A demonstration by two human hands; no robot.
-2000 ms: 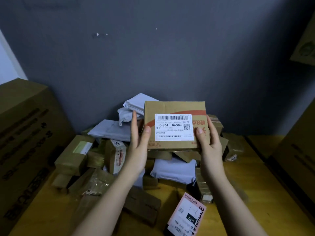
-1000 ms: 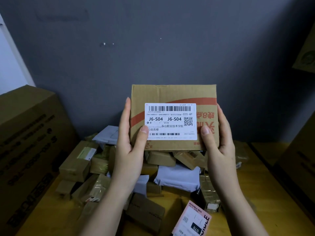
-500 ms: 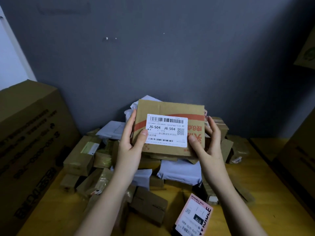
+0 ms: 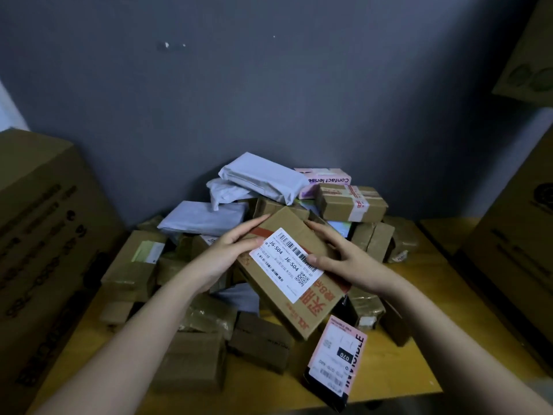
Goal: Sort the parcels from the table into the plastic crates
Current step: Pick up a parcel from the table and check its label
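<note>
I hold a flat brown cardboard parcel [image 4: 294, 292] with a white J6-S04 shipping label and red print. It is turned diagonally, its label facing up, low over the parcel pile [image 4: 257, 217]. My left hand [image 4: 227, 253] grips its upper left edge, thumb on the label's edge. My right hand [image 4: 344, 256] grips its right edge, thumb pressed on the label. The pile of brown boxes and grey mailer bags covers the yellow table [image 4: 434, 319]. No plastic crate is in view.
A pink-and-black box [image 4: 336, 360] lies at the table's front edge. Large cardboard cartons stand at the left [image 4: 45, 235] and right [image 4: 514, 235]. A grey wall closes the back. Another carton [image 4: 529, 61] hangs at the upper right.
The parcel has come down from an upright, label-facing-me pose and rotated clockwise to a slanted, flatter pose over the pile. Both hands followed it down and kept their grip.
</note>
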